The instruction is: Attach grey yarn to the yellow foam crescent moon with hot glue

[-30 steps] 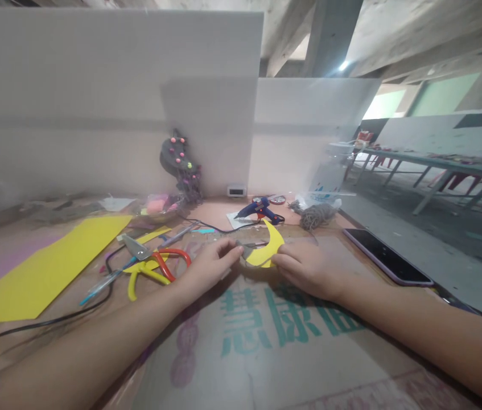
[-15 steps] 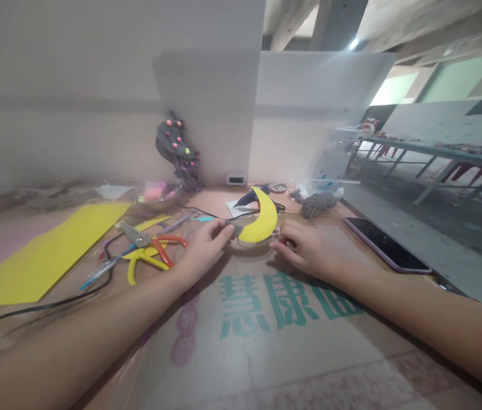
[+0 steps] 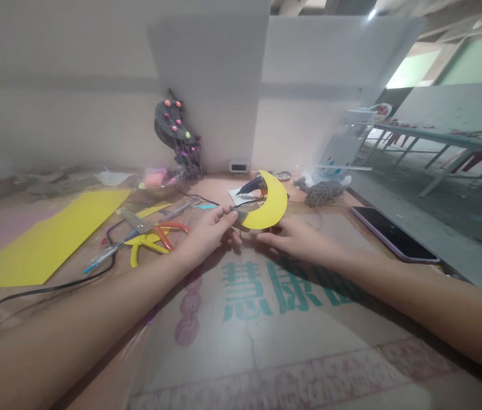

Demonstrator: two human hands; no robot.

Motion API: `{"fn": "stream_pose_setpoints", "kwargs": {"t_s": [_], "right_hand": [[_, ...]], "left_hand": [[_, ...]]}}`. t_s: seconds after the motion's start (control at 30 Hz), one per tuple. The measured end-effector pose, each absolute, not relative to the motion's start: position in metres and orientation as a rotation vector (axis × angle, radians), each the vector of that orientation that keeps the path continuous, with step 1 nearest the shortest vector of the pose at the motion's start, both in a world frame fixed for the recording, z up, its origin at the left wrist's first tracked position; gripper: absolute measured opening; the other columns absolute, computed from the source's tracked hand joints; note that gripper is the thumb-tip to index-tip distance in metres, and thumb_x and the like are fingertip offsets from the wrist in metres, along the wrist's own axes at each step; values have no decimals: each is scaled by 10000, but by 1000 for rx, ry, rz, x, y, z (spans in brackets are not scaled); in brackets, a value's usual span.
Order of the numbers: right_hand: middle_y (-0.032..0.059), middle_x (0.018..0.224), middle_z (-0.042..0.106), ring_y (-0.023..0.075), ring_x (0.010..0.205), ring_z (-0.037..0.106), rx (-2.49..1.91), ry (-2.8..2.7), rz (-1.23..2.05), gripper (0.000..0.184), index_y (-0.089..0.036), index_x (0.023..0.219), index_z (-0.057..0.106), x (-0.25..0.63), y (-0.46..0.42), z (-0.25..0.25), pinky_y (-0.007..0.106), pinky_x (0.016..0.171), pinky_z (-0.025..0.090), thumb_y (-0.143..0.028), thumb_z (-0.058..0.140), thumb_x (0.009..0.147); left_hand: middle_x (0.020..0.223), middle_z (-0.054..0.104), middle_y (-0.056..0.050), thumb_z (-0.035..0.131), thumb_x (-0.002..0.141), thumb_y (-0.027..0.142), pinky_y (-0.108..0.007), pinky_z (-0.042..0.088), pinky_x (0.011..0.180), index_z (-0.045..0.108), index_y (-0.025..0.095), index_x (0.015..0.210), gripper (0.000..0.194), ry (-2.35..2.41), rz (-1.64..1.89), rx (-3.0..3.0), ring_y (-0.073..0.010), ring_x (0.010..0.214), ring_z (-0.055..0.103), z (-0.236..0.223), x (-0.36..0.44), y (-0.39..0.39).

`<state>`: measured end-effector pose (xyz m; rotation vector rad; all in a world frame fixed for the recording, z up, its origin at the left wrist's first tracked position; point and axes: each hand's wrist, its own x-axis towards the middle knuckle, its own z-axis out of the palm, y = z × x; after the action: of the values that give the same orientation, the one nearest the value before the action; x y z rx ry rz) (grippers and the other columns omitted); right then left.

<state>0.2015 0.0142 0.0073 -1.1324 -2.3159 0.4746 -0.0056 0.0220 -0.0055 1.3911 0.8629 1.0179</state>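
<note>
A yellow crescent moon cutout point(image 3: 275, 206) stands tilted above the table, its lower left tip covered in something grey that looks like wound yarn. That grey tip is pinched between the thumb and fingers of my left hand point(image 3: 214, 229). My right hand point(image 3: 294, 238) is close against the crescent's lower edge, thumb pointing left. Its fingertips are partly hidden behind the cutout, and whatever they pinch is too small to make out. Behind the crescent lies a dark blue glue gun point(image 3: 251, 186) on white paper. A grey yarn bundle point(image 3: 322, 193) rests to the right.
On the left are a yellow sheet point(image 3: 57, 239), scissors with orange handles point(image 3: 164, 234), yellow-handled pliers point(image 3: 138, 250), a pen point(image 3: 104, 259) and a black cord point(image 3: 48, 288). A phone point(image 3: 394, 234) lies at the right edge. A decorated grey crescent point(image 3: 168, 122) leans against the wall.
My right hand has shifted left, under the crescent's lower edge, with its thumb straighter. Some left fingers have spread below the tip. The crescent sits slightly higher and farther right in view.
</note>
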Motion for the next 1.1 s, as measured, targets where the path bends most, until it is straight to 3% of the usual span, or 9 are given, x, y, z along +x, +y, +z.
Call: {"fn": "stream_pose_setpoints", "kwargs": {"t_s": [0.2, 0.47, 0.8, 0.93, 1.1], "right_hand": [[40, 966, 714, 177, 885, 652, -950, -2152, 925, 165, -166, 990, 661, 186, 8, -2, 323, 825, 512, -224, 601, 848], [9, 838, 719, 167, 816, 639, -991, -2276, 805, 67, -175, 808, 703, 191, 8, -2, 305, 803, 483, -225, 658, 812], [13, 884, 714, 161, 844, 636, -961, -2264, 854, 85, -172, 862, 688, 190, 7, -2, 293, 804, 477, -220, 621, 845], [27, 990, 709, 165, 922, 641, -916, -2158, 944, 146, -179, 972, 663, 190, 8, -7, 301, 848, 486, -251, 585, 871], [9, 845, 705, 150, 786, 634, -990, -2213, 903, 101, -173, 865, 667, 190, 6, -4, 277, 750, 490, -237, 589, 861]], "left_hand": [[710, 682, -19, 590, 868, 318, -177, 474, 527, 508, 155, 813, 190, 723, 978, 1238, -87, 539, 623, -11, 2, 21], [672, 671, -21, 546, 902, 269, -195, 497, 552, 530, 143, 784, 174, 742, 1000, 1132, -102, 562, 642, -10, 3, 18], [671, 667, -23, 543, 904, 270, -185, 479, 539, 535, 146, 800, 162, 753, 1006, 1128, -95, 550, 626, -10, 3, 19], [678, 661, -21, 568, 887, 275, -173, 467, 539, 527, 147, 783, 170, 756, 985, 1153, -85, 549, 616, -10, 3, 18], [689, 651, -15, 570, 877, 296, -187, 448, 470, 504, 162, 775, 180, 768, 974, 1171, -86, 490, 571, -8, 4, 15]]}}
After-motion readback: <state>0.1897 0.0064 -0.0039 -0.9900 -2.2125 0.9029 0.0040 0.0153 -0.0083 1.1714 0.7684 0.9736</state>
